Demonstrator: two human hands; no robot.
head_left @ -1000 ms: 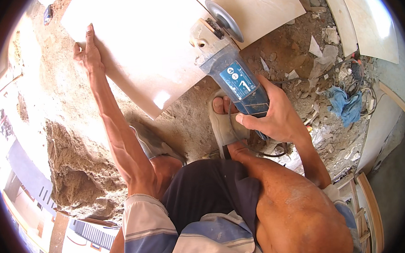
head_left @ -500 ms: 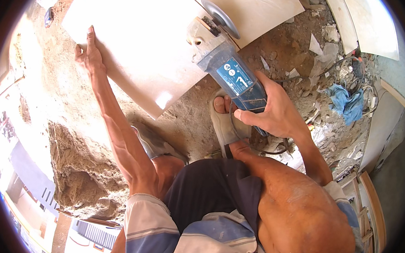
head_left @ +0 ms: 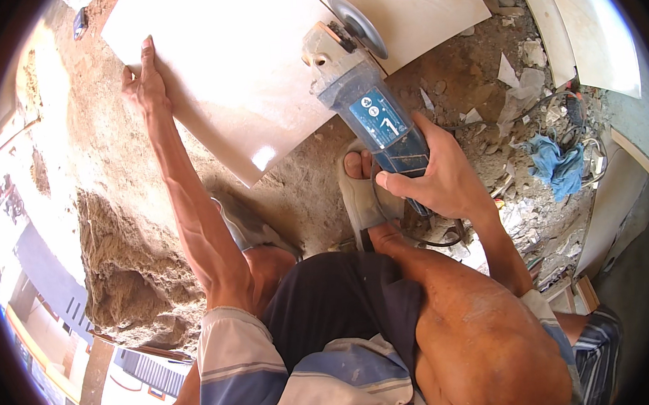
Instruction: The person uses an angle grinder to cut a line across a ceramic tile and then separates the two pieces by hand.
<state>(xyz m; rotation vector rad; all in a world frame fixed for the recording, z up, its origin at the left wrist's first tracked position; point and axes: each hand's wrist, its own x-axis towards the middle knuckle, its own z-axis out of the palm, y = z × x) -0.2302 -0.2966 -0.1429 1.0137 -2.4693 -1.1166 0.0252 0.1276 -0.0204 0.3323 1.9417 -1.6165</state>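
Observation:
My right hand [head_left: 440, 171] is wrapped round the rear body of a blue angle grinder [head_left: 348, 84], thumb along its near side. The grinder's grey disc [head_left: 359, 26] stands on edge at a dark line across a large pale tile [head_left: 229, 68]; whether disc and tile touch, I cannot tell. Beyond that line lies a second pale section [head_left: 432, 13]; the frames do not show whether it is fully separate. My left hand [head_left: 146, 86] grips the tile's left edge, thumb on top and fingers curled at the rim, partly hidden.
A power cord runs behind my right wrist. Rubble and tile shards [head_left: 507, 72] cover the ground at right, beside a crumpled blue cloth [head_left: 557, 164]. More pale tiles [head_left: 594, 31] lean at far right. A striped trouser leg [head_left: 598, 353] of another person shows at lower right.
The grinder and my right hand have shifted very slightly right. A striped trouser leg has come into view at the lower right. My left hand keeps its place on the tile edge.

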